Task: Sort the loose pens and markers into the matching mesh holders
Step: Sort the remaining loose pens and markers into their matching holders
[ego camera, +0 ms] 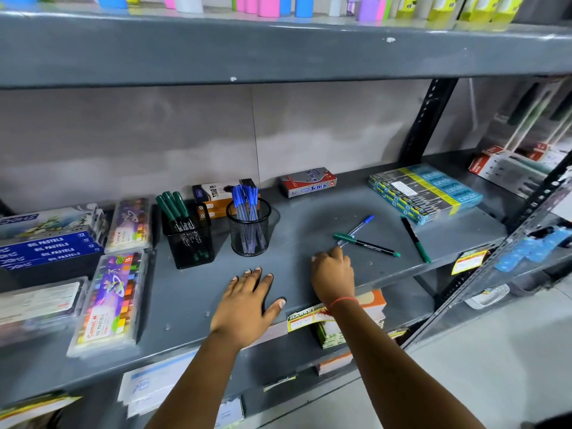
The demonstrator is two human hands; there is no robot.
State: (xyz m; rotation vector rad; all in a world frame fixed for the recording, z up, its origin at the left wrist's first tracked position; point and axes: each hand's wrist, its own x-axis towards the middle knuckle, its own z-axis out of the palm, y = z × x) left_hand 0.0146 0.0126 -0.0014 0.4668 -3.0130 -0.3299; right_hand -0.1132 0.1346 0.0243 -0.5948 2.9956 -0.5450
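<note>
On the grey shelf (309, 212) stand two black mesh holders: a square one (189, 243) with green-capped markers and a round one (249, 233) with blue pens. A loose blue-capped pen (360, 226) lies crossed under a green marker (366, 244). A second green marker (416, 239) lies further right. My right hand (332, 277) has its fingertips pinched at the near tip of the blue pen, which still rests on the shelf. Flat on the shelf near the front edge, fingers spread, lies my left hand (247, 300).
Oil pastel boxes (108, 301) fill the shelf's left end. Pen cartons (308, 182) and a teal stack of packs (425, 191) sit along the back and right. A black upright post (428, 119) stands at the back right. Another shelf hangs above.
</note>
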